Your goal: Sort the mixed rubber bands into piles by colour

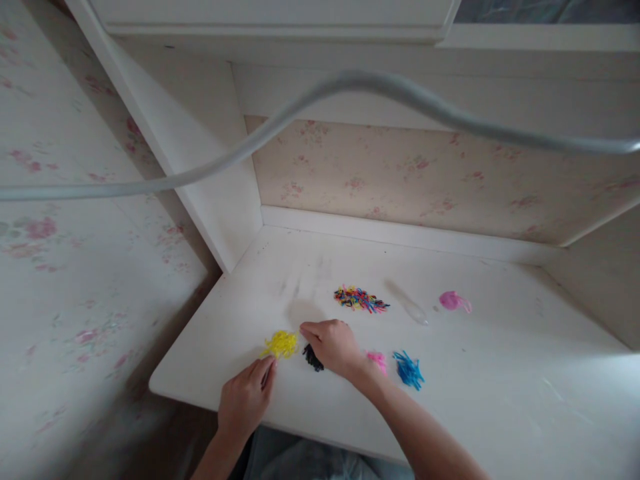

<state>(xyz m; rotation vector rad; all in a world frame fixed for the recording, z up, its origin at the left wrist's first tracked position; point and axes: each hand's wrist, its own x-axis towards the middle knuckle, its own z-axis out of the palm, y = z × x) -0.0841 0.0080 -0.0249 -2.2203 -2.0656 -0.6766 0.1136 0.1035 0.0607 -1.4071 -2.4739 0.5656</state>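
Left hand (246, 393): fingers curled by the yellow pile's (281, 344) near edge; any grip, we can't tell.
Right hand (334, 343): bent over, partly hiding the black pile (313, 359); grip unclear too.
Yellow pile: between our hands, ahead-right of the left.

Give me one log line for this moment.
left hand: beside yellow pile of thin strands | right hand: partly covering black strand pile | beyond hands: multicoloured strand pile

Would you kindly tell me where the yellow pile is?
In the head view, the yellow pile lies left of centre, just beyond the left hand and left of the black pile.
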